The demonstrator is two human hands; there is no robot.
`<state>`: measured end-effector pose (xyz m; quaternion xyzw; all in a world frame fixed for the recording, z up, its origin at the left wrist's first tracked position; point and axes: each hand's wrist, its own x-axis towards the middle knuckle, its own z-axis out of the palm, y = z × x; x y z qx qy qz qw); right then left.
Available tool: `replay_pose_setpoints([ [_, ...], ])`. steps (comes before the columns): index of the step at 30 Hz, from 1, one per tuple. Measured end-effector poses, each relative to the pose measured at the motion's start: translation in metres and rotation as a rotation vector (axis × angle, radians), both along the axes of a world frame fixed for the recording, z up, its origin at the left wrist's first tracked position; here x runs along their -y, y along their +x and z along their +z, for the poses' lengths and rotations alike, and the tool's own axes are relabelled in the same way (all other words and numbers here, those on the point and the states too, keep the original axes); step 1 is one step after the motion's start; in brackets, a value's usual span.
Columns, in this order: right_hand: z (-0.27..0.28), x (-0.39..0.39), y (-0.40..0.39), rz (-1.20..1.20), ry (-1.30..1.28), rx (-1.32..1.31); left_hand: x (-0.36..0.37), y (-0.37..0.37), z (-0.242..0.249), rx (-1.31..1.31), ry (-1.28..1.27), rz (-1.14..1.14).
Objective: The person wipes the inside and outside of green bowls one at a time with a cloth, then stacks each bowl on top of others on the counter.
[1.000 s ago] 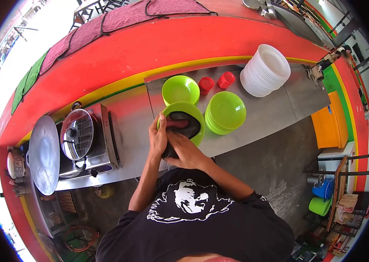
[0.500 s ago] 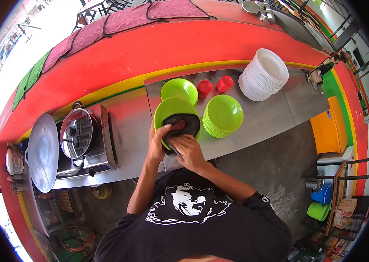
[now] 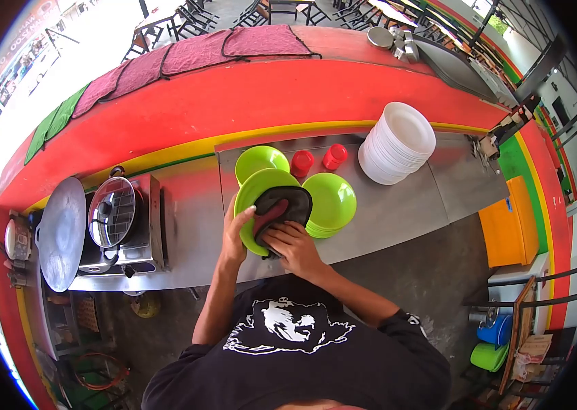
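Observation:
A green bowl is tilted above the metal counter, with my left hand closed on its left edge, thumb over the rim. My right hand presses a dark cloth with a maroon patch against the bowl's inside. Just behind the held bowl sits another green bowl. To its right stands a stack of green bowls, partly covered by the cloth. Two red containers, one left of the other, stand behind them.
Stacked white plates stand right on the metal counter. At left are a stove, a pan with a glass lid and a large metal wok. Pink cloths lie on the red wall. An orange box is at right.
The view has shifted, so the counter items appear lower and slightly left. The held bowl is tilted differently, and the cloth now spreads over its right side.

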<state>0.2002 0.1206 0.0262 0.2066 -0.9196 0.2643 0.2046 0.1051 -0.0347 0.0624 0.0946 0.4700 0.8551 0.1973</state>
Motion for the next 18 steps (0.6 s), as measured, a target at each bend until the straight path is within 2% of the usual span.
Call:
replay_pose_setpoints([
  [4, 0.007, 0.018, 0.006, -0.087, -0.250, 0.016, -0.019, 0.025, -0.020, -0.154, -0.149, 0.092],
  [8, -0.009, -0.003, 0.027, 0.048, -0.093, 0.067, -0.015, 0.033, -0.014, -0.013, -0.005, 0.039],
  [12, -0.018, -0.041, 0.041, 0.111, 0.039, 0.053, -0.001, 0.039, -0.020, 0.018, -0.233, -0.042],
  [16, -0.013, -0.046, 0.049, 0.047, 0.030, 0.070, -0.029, 0.063, -0.015, -0.009, -0.170, 0.096],
  [18, -0.012, -0.032, 0.051, 0.014, -0.111, 0.063, -0.042, 0.077, -0.024, -0.108, -0.222, 0.188],
])
